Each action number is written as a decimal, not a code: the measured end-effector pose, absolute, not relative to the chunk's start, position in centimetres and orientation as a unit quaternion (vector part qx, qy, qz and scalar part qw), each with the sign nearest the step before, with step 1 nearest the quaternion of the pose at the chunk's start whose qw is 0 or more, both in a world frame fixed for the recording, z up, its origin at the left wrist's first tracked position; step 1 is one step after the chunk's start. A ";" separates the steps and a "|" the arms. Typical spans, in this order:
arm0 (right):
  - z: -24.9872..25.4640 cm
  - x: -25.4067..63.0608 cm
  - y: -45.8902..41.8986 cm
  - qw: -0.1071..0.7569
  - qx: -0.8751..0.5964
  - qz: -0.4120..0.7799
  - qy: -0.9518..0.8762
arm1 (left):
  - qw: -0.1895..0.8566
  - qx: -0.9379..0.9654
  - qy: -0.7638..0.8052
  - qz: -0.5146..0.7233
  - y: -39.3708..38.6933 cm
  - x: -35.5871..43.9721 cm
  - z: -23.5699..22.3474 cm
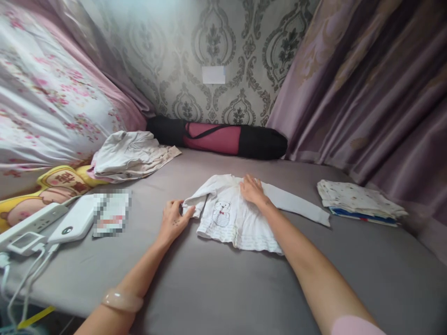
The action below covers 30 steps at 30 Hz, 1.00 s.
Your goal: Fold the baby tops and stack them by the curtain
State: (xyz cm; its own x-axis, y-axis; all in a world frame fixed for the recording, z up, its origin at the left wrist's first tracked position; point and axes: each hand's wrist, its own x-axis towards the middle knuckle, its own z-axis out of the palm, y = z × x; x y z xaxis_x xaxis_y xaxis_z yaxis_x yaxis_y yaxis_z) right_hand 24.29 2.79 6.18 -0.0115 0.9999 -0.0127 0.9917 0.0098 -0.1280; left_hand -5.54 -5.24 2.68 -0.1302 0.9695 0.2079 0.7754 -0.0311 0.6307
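- Left hand (174, 219) pinches a cuff (196, 210) of the shirt (223, 218).
- Right hand (252, 189) rests near the collar (228, 177); grip unclear.
- Folded clothes (359, 200) lie right.

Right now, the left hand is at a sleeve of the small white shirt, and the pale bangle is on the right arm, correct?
Not quite: the head view shows the pale bangle on the left arm instead. The left hand is indeed at a sleeve of the small white shirt.
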 end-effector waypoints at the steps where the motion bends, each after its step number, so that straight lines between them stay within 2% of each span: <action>1: 6.2 23.4 2.8 0.046 -0.678 0.043 -0.732 | 0.148 0.641 0.679 0.327 -5.3 -5.4 2.7; 5: 5.9 20.0 3.8 0.058 -0.608 0.060 -0.790 | 0.144 0.640 0.673 0.342 -5.5 -5.4 2.7; 13: 3.8 19.4 6.6 0.057 -0.639 0.053 -0.765 | 0.138 0.644 0.674 0.336 -5.5 -5.4 2.5; 20: 5.1 18.5 6.4 0.014 -0.635 0.046 -0.771 | 0.163 0.623 0.701 0.307 -5.7 -4.9 3.5; 30: 3.7 16.2 6.6 0.088 -0.633 0.056 -0.767 | 0.206 0.629 0.690 0.292 -5.0 -5.6 4.1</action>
